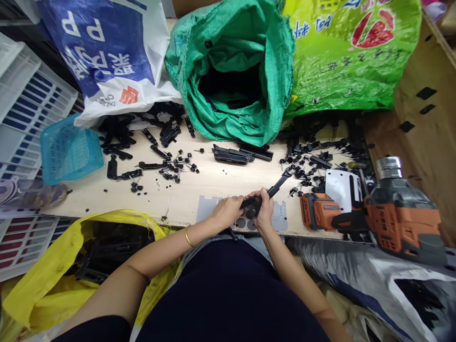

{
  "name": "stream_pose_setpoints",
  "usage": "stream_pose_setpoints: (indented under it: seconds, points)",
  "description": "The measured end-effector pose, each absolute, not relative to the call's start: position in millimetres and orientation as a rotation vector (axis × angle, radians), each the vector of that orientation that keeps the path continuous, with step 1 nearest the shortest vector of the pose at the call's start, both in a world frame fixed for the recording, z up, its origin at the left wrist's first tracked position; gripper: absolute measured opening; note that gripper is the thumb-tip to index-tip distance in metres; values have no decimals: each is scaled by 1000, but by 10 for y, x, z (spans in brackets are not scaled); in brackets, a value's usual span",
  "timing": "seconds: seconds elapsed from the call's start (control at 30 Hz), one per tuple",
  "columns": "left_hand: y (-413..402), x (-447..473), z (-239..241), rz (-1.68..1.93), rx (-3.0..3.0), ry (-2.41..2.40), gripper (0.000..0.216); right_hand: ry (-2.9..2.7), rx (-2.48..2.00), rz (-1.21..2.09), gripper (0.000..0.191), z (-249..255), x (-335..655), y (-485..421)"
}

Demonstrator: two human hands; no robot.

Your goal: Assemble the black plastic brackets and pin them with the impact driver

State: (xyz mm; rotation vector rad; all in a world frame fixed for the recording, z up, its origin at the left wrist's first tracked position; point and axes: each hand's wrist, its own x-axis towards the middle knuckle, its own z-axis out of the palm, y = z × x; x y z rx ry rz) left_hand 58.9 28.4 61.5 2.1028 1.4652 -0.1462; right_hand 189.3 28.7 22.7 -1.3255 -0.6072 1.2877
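Observation:
My left hand (228,212) and my right hand (263,208) are close together at the near edge of the bench. Both are closed around black plastic parts. One long black plastic part (280,183) sticks out up and to the right from my right hand. The fingers cover much of what my left hand grips, a dark plastic piece (248,203). Beneath the hands lies a grey plate with round holes (280,217). Beyond them, a stack of long black parts (231,154) rests on the wood.
An orange cordless drill (402,218) stands at the right. Black-headed screws (177,166) and black parts are scattered about. At the back are a green sack (235,126), a white-blue bag (107,42) and a lime bag (342,71). A blue basket (71,149) and yellow sack (39,285) are left.

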Motion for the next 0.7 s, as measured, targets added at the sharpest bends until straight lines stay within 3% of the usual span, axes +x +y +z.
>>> stream_pose_setpoints:
  seconds: [0.13, 0.2, 0.27, 0.33, 0.47, 0.7]
  points:
    - [609, 424, 398, -122, 2385, 1350, 35, -1216, -1657, 1566, 39, 151, 2374, 149]
    - [691, 338, 288, -47, 2498, 1255, 45, -1603, -1749, 1351, 35, 181, 2579, 106]
    - [714, 274, 190, 34, 2544, 1156, 45, -1923, -1698, 934, 29, 202, 2659, 143]
    - [703, 237, 110, 106, 2549, 1096, 39, -2181, -1538, 665, 37, 175, 2618, 254]
    - [657, 228, 29, 221, 2505, 1158, 31, -2482, -1348, 591, 40, 10, 2421, 482]
    - [606, 244, 9, 307, 2489, 1234, 31, -2457, -1434, 493, 43, -102, 2347, 449]
